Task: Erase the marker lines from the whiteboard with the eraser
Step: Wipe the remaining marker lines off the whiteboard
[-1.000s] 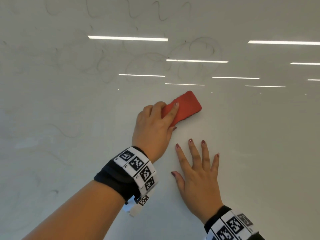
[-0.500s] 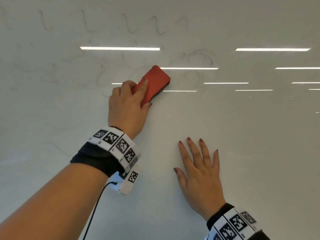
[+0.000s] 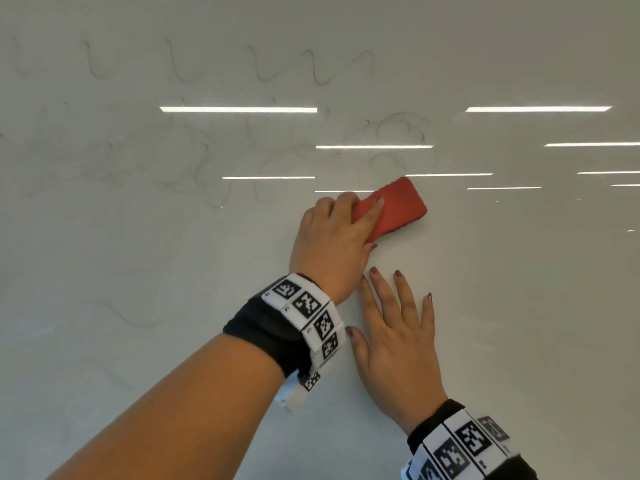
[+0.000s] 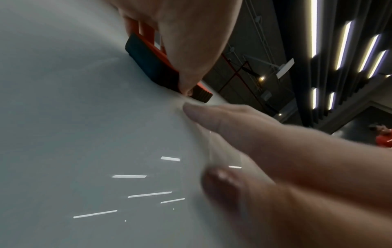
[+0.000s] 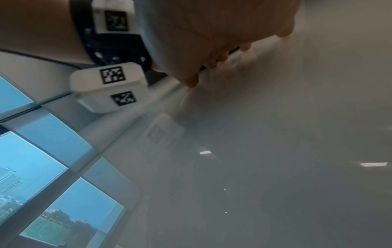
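My left hand [image 3: 343, 223] grips a red eraser [image 3: 398, 206] and holds its dark felt [image 4: 152, 63] flat against the whiteboard [image 3: 519, 306]. Just below the eraser, my right hand [image 3: 394, 327] lies open on the board with its fingers [image 4: 233, 125] spread, close to my left wrist. A faint wavy marker line [image 3: 263, 71] runs along the top. Faint loops [image 3: 398, 133] sit just above the eraser, and smeared traces spread to their left. Another faint squiggle [image 3: 138, 317] lies at the lower left.
Ceiling light strips reflect off the glossy board [image 3: 239, 109]. The right wrist view shows large windows [image 5: 31, 167] beyond the board's edge. A person in orange [image 4: 384, 139] stands far off in the left wrist view.
My left hand swept the eraser up and to the left, then back down and to the right. My right hand stayed flat on the board.
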{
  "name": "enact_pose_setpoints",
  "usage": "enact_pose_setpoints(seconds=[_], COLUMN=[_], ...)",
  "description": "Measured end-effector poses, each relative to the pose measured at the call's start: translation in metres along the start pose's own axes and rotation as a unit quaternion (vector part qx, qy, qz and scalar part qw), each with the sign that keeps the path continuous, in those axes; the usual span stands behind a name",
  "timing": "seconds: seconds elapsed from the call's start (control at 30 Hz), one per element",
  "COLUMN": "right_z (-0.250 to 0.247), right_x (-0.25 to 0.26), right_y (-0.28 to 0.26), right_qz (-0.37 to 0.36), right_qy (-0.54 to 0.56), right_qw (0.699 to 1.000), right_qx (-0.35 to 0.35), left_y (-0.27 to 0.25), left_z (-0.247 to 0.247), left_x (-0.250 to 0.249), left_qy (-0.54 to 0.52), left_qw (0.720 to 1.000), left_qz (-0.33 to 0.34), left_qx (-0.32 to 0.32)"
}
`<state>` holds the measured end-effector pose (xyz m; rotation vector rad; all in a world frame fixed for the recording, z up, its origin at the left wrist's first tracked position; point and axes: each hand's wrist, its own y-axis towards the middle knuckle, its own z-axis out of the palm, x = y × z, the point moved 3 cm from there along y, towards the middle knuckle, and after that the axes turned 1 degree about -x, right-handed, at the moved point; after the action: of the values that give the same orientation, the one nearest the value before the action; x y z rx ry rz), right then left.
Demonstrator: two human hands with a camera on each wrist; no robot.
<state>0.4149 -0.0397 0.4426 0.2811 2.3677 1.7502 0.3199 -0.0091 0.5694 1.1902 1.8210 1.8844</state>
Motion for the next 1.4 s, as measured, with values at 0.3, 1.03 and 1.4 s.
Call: enact_pose_setpoints(seconds=[0.3, 1.03, 1.4], right_z=[-0.007, -0.011, -0.013], right_x=[-0.008, -0.036, -0.054], right_y=[0.000, -0.005, -0.013], right_qz=[-0.028, -0.060, -0.023], right_qy=[-0.017, 0.012, -0.008], right_qw=[0.999, 0.998, 1.000], right_qx=[0.014, -0.002, 0.018], left_y=[0.032, 0.099, 0.087], left_z=[-0.021, 0.016, -0.002], left_x=[0.065, -0.020, 0.035], left_qy=[0.020, 0.049, 0.043], left_qw=[0.989, 0.999, 0.993], left_qz=[-0.147, -0.003, -0.107], left_qx=[-0.008, 0.020, -0.001])
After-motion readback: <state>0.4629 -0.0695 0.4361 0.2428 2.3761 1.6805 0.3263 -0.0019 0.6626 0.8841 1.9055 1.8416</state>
